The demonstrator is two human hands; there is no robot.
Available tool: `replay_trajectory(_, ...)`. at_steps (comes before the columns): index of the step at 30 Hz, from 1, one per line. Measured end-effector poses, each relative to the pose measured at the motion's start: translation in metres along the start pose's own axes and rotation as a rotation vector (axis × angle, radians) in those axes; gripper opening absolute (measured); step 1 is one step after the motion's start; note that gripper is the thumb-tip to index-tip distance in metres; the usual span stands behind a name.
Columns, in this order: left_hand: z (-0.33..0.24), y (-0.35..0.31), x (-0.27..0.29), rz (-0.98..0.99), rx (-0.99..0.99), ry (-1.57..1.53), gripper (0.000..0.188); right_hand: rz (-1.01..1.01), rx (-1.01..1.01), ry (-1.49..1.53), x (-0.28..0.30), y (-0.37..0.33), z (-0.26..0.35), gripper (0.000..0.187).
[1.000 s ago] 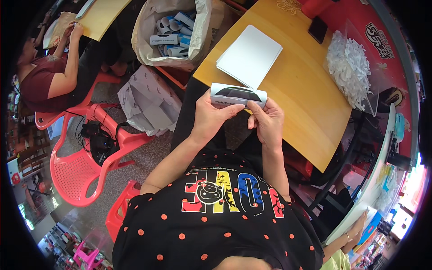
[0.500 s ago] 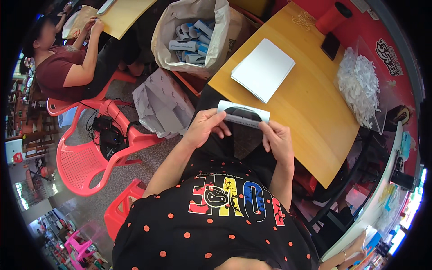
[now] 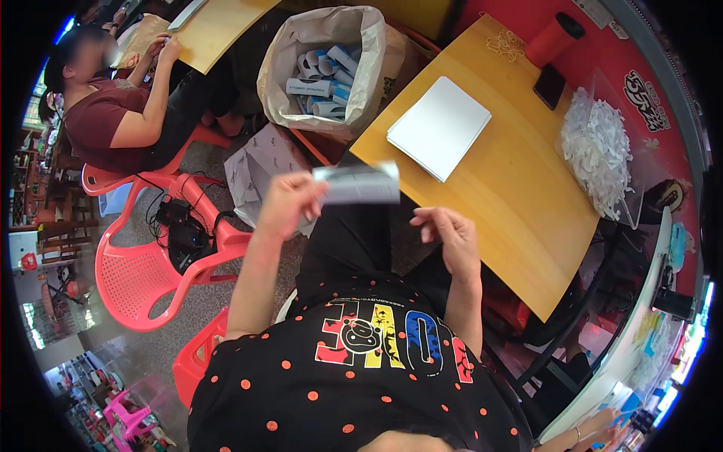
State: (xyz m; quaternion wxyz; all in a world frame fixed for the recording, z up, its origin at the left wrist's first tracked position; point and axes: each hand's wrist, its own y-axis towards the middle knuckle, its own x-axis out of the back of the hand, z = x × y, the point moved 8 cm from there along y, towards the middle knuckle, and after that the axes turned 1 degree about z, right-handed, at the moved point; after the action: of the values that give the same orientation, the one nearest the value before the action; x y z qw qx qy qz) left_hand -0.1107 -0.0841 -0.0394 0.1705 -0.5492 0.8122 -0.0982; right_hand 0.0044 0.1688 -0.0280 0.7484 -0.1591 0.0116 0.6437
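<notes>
Wooden tabletop (image 3: 512,196) fills the 1–3 o'clock sector, its near corner pointing to picture centre. On it, largest first: a clear bin (image 3: 602,154) at 3 o'clock heaped with white shredded-looking pieces; a flat white pad (image 3: 439,126) at about 1 o'clock; a red cylinder (image 3: 552,39) at the far edge, with a dark phone (image 3: 549,85) just beside it.

Paper sack (image 3: 320,45) at 12 o'clock stands open on the floor beside the tabletop, holding many small white-and-blue boxes (image 3: 320,87), piled loosely. A grey bag (image 3: 260,169) lies just below the sack. Red plastic chairs (image 3: 143,264) at 9 o'clock; another person (image 3: 113,113) sits at 10 o'clock with both hands at a second tabletop.

Small white box (image 3: 358,184), motion-blurred, is held in the air just above picture centre, off the tabletop edge and over the lap. Long axis runs 9-to-3 o'clock, nearly level; free end points to 3 o'clock.

Left hand (image 3: 290,203): fingers pinched on the box's 9 o'clock end.
Right hand (image 3: 448,233): apart from the box, at its 4 o'clock; fingers loosely curled, holding nothing.
</notes>
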Motion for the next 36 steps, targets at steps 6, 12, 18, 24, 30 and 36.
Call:
replay_trajectory(6,-0.048,0.068,0.041,-0.267,-0.243,-0.28,0.034,-0.226,0.153,-0.28,0.031,0.006,0.029,0.019)
replay_trajectory(12,0.027,0.052,0.018,-0.041,-0.023,0.092,0.037,-0.266,0.453,-1.035,0.013,0.027,0.07,0.038)
replay_trajectory(18,0.138,-0.086,0.065,0.322,0.472,1.557,0.018,-0.209,0.431,-1.238,0.015,0.042,0.05,0.046)
replay_trajectory(24,0.246,-0.285,0.105,1.024,1.206,1.172,0.022,-0.263,0.42,-1.235,0.017,0.042,0.041,0.038)
replay_trajectory(30,0.14,-0.145,0.05,0.53,0.577,1.056,0.021,-0.283,0.613,-1.447,0.009,0.037,0.043,0.028)
replay_trajectory(36,0.03,-0.04,-0.052,0.153,0.033,0.223,0.021,-0.286,0.776,-1.488,-0.005,0.039,0.046,0.019)
